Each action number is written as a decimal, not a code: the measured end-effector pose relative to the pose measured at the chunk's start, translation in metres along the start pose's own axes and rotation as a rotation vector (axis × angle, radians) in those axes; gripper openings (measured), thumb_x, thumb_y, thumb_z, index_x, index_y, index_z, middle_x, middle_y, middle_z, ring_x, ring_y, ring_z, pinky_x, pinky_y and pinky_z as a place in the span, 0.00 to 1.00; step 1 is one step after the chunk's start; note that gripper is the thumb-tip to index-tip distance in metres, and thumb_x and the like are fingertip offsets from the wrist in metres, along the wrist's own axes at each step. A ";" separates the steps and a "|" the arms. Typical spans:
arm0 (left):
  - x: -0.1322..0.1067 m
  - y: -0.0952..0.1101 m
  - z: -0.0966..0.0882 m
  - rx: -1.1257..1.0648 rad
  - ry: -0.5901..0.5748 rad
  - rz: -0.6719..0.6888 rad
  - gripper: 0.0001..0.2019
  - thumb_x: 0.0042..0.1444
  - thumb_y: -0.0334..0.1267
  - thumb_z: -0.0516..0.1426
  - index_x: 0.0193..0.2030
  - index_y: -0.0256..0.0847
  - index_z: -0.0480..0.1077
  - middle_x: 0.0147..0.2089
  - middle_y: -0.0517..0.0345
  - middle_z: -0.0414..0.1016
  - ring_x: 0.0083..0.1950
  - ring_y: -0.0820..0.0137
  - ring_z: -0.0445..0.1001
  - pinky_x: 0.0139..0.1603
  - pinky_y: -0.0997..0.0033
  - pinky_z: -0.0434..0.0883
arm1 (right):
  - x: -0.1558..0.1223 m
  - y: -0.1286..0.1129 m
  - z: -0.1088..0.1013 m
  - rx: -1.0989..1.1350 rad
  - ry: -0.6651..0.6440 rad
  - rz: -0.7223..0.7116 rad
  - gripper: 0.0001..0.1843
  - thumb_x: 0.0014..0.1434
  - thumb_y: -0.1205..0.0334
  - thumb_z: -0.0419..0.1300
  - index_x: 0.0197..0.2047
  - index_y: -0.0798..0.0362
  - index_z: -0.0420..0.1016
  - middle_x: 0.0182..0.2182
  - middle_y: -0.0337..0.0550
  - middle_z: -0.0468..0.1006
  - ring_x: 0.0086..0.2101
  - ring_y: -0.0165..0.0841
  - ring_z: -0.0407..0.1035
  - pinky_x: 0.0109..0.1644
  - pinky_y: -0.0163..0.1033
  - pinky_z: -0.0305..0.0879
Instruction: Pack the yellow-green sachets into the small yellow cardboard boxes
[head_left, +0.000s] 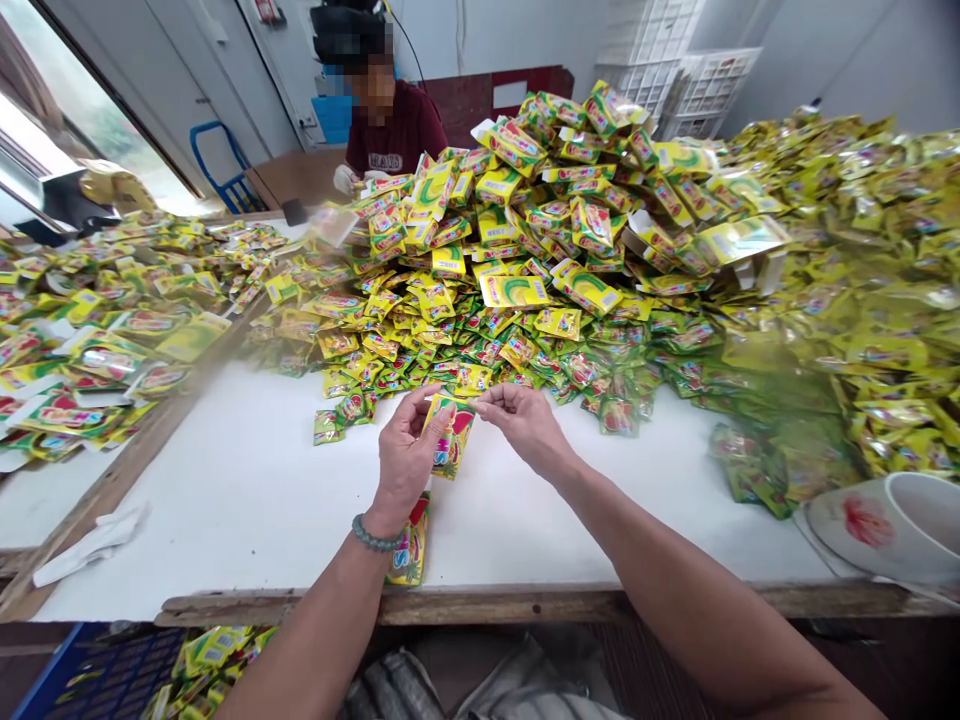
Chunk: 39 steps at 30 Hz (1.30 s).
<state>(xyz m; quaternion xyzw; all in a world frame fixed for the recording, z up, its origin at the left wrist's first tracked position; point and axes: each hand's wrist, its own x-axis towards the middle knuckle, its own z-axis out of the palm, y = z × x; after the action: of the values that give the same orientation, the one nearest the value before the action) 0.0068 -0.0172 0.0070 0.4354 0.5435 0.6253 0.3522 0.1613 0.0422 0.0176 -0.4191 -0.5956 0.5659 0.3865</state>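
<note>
My left hand (409, 440) holds a small yellow printed carton (452, 447), its thumb across the front and its fingers behind. My right hand (521, 418) is closed in a pinch at the carton's upper right corner. Whether a flap or a small packet sits between those fingertips is too small to tell. Partly under my left wrist, a second yellow carton (410, 545) lies on the white table (525, 530). Just beyond my hands spread many small green and yellow packets (472, 378).
Flat yellow cartons (517, 210) are heaped over the packets. More cartons (90, 370) lie left of a wooden strip (161, 430). At right stands a flowered cup (877, 525). A blue crate (112, 675) is below the table edge. A person (394, 125) sits across.
</note>
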 end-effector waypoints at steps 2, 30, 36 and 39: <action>-0.001 -0.002 0.000 0.075 -0.001 0.047 0.19 0.54 0.43 0.66 0.51 0.44 0.75 0.40 0.58 0.78 0.38 0.70 0.75 0.43 0.72 0.73 | -0.001 0.001 0.001 0.032 0.016 0.052 0.26 0.46 0.36 0.67 0.26 0.52 0.70 0.22 0.37 0.69 0.24 0.28 0.58 0.27 0.36 0.52; -0.005 -0.003 0.002 0.126 0.015 0.087 0.15 0.55 0.43 0.65 0.47 0.40 0.76 0.40 0.56 0.79 0.39 0.70 0.77 0.41 0.73 0.74 | -0.001 -0.005 -0.002 0.323 -0.059 0.205 0.20 0.42 0.49 0.71 0.28 0.52 0.69 0.21 0.32 0.66 0.23 0.25 0.55 0.28 0.35 0.48; -0.002 -0.001 0.001 -0.060 0.026 -0.047 0.15 0.52 0.42 0.66 0.45 0.41 0.75 0.34 0.60 0.78 0.33 0.74 0.74 0.34 0.77 0.72 | -0.008 -0.007 0.000 -0.130 -0.043 -0.227 0.10 0.59 0.55 0.59 0.30 0.52 0.72 0.27 0.39 0.72 0.30 0.31 0.63 0.35 0.38 0.59; -0.001 -0.004 -0.001 -0.077 0.022 -0.055 0.14 0.51 0.41 0.67 0.45 0.42 0.76 0.33 0.61 0.77 0.32 0.75 0.73 0.34 0.78 0.71 | -0.011 -0.005 -0.001 -0.397 -0.013 -0.517 0.07 0.59 0.60 0.59 0.31 0.52 0.73 0.30 0.42 0.74 0.33 0.34 0.65 0.40 0.40 0.61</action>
<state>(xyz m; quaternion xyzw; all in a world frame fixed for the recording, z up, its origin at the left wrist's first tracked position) 0.0058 -0.0184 0.0030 0.3995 0.5348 0.6405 0.3797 0.1652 0.0323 0.0232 -0.3177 -0.7833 0.3247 0.4244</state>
